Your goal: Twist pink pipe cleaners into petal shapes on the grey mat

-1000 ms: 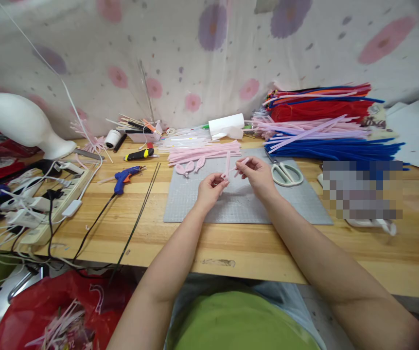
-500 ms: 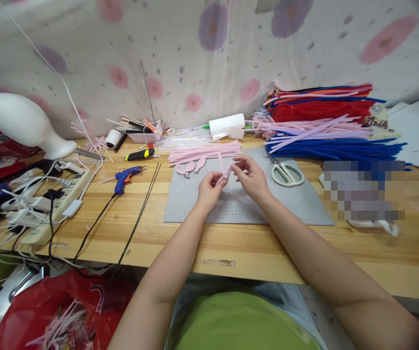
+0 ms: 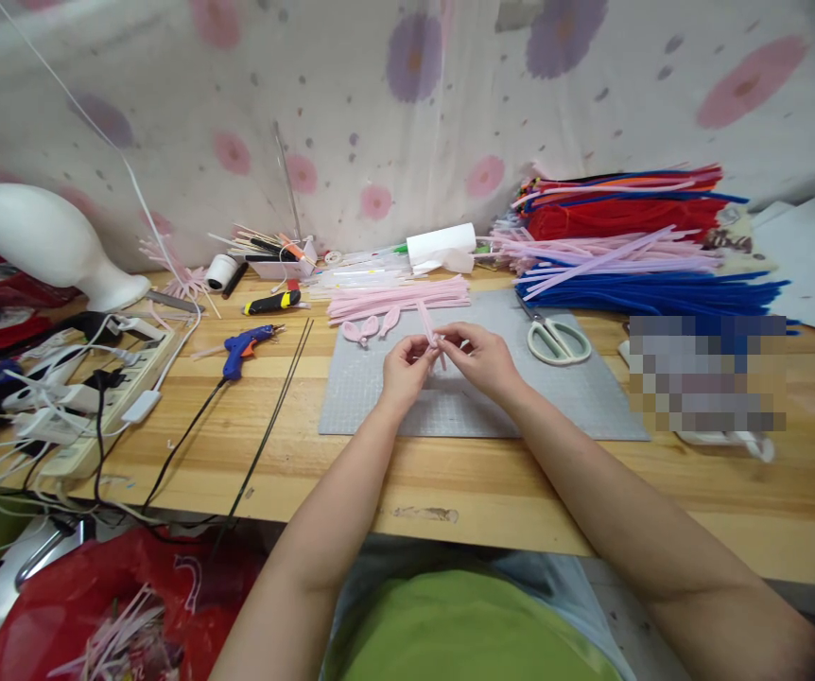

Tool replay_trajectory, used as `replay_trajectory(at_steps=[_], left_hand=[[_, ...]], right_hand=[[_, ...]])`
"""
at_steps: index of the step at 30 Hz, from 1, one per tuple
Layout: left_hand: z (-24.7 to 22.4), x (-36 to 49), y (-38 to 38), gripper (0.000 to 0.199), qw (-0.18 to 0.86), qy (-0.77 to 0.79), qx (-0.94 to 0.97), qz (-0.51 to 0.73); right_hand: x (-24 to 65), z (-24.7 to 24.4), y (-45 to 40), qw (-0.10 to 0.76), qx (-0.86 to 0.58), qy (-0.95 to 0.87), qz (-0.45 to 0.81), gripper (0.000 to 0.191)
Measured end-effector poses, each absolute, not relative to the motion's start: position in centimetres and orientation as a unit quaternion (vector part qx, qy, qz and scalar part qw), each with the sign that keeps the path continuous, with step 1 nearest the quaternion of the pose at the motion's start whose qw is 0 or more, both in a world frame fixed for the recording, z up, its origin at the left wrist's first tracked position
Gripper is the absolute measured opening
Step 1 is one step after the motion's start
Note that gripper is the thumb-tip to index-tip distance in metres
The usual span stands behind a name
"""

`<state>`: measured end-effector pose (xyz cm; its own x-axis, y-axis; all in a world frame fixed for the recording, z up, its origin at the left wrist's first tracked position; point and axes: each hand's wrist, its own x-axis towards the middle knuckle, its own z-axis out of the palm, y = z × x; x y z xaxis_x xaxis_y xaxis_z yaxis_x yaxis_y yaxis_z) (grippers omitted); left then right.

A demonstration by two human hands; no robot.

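Over the grey cutting mat [image 3: 478, 407] my two hands meet at a pink pipe cleaner [image 3: 424, 318], which is bent, with one end standing up between them. My left hand [image 3: 406, 367] pinches it from the left. From the right, my right hand [image 3: 476, 356] closes its fingertips on the same piece. The fingers partly hide its lower part. Behind my left hand lie pink leaf-shaped loops [image 3: 360, 329] of pipe cleaner. A pile of straight pink pipe cleaners [image 3: 399, 297] lies at the mat's back edge.
Scissors with pale handles [image 3: 558, 340] rest on the mat's right side. To the left are a blue glue gun [image 3: 240, 352], a yellow-black utility knife [image 3: 269, 303], thin dark rods [image 3: 272, 416] and a power strip [image 3: 145, 369]. Blue pipe cleaners [image 3: 649, 293] are bundled at back right.
My right hand has moved left and slightly down, closer to my left hand. The upright pink end has shifted a little left, and both hands now pinch near one spot.
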<state>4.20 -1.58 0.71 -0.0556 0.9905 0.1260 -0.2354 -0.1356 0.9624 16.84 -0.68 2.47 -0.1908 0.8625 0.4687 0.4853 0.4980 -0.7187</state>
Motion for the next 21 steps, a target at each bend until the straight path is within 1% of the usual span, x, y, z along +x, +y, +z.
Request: replay_trajectory(at_steps=[8, 11, 13, 17, 18, 21], left_hand=[[1.1, 4.0, -1.7, 0.026, 0.563, 0.395, 0.38, 0.618], [1.1, 3.8, -1.6, 0.028, 0.589, 0.387, 0.348, 0.618], [1.1, 3.7, -1.5, 0.03, 0.606, 0.376, 0.329, 0.619], [1.3, 3.7, -1.4, 0.03, 0.612, 0.356, 0.291, 0.644], [1.4, 3.8, -1.4, 0.031, 0.61, 0.354, 0.283, 0.65], [1.7, 3.8, -1.5, 0.031, 0.614, 0.346, 0.267, 0.657]], right_hand=[[17.1, 2.6, -0.9, 0.405, -0.427, -0.798, 0.131, 0.025], [17.1, 2.7, -1.0, 0.392, -0.42, -0.809, 0.128, 0.026], [17.0, 2.6, -1.0, 0.393, -0.417, -0.804, 0.156, 0.027], [16.5, 2.1, -1.1, 0.432, -0.433, -0.745, 0.267, 0.039], [16.4, 2.0, -1.1, 0.436, -0.44, -0.731, 0.286, 0.036], [15.9, 1.7, -1.0, 0.432, -0.448, -0.717, 0.313, 0.019]])
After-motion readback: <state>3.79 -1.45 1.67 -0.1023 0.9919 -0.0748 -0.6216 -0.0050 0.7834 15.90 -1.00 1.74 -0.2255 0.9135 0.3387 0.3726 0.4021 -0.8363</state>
